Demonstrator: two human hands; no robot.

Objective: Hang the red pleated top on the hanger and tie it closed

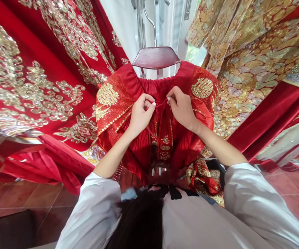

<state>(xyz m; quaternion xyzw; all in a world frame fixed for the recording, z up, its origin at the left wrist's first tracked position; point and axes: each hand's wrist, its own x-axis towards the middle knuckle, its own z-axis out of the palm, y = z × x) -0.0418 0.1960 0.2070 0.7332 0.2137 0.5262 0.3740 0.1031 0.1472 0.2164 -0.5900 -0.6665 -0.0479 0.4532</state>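
A red garment (128, 103) with gold embroidery hangs from a dark red hanger (156, 57) in front of me. My left hand (140, 114) pinches the front of its neckline, fingers closed on the red fabric. My right hand (182, 107) is closed on the same neckline just to the right, the two hands almost touching at the centre fastening. The fastening itself is hidden by my fingers. Gold double-happiness emblems (202, 87) sit on both shoulders.
Other red and gold embroidered robes hang close on the left (35, 79) and the right (263, 58). A metal rail and window (165, 20) stand behind the hanger. Red floor tiles (27, 204) show below, and my white sleeves (255, 204) fill the bottom.
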